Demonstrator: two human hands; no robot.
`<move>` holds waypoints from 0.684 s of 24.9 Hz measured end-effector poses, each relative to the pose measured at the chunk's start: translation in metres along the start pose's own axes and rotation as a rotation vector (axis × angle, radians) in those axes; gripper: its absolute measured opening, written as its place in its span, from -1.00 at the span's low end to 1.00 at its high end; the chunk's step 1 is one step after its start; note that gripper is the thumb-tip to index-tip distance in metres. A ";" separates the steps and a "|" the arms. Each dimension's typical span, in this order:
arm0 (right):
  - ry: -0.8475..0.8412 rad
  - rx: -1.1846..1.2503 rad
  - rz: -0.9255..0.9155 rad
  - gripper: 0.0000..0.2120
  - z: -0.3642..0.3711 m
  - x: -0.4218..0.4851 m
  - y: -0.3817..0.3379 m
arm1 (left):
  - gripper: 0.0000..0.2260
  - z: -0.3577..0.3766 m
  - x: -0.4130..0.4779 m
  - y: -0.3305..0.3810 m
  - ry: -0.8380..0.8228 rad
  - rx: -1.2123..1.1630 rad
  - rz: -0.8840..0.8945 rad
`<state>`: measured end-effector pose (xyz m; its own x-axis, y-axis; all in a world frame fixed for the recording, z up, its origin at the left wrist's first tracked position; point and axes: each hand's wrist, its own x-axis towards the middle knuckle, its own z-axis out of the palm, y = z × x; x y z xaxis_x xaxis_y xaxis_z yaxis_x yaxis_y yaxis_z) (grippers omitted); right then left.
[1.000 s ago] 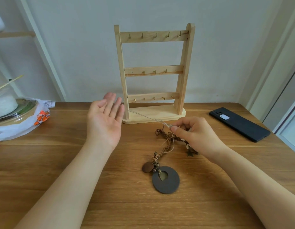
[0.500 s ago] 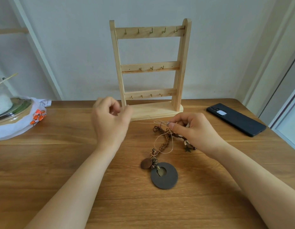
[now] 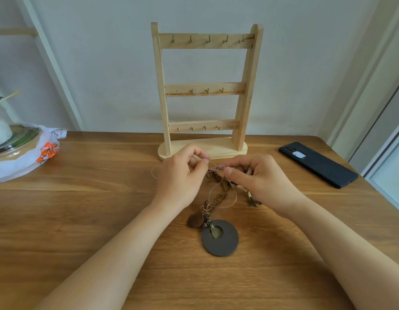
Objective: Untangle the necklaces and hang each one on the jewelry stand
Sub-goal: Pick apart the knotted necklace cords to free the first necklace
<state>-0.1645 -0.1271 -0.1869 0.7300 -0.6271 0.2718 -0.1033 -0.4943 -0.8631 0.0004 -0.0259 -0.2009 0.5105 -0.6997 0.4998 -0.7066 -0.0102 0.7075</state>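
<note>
Moved inward, left hand (image 3: 180,177) joins right hand (image 3: 258,180), pinching one cord (image 3: 210,164).

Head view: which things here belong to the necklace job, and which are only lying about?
Belong to the job:
thin cord, pinched by left hand and right hand
braided brown necklace with dark ring pendant
jewelry stand, nothing hung on it yet

Lying about:
black phone, on the right
white bag, at the left edge
</note>
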 end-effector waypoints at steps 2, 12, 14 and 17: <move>-0.031 -0.013 -0.001 -0.87 0.003 -0.001 -0.001 | -0.92 -0.003 0.002 -0.004 0.148 0.082 -0.069; 0.079 -0.069 0.090 -0.90 -0.003 0.004 0.003 | -0.59 -0.030 0.023 -0.027 0.365 -0.408 -0.633; 0.077 -0.051 0.094 -0.93 -0.005 0.004 0.003 | -0.52 -0.034 0.025 -0.026 0.331 -0.369 -0.655; 0.036 -0.049 0.100 -0.93 -0.008 0.004 0.002 | -0.68 -0.041 0.029 -0.023 0.323 -0.452 -0.647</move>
<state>-0.1667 -0.1356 -0.1846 0.6900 -0.6952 0.2013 -0.2075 -0.4564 -0.8652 0.0519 -0.0164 -0.1822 0.9097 -0.4152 -0.0026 0.0010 -0.0040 1.0000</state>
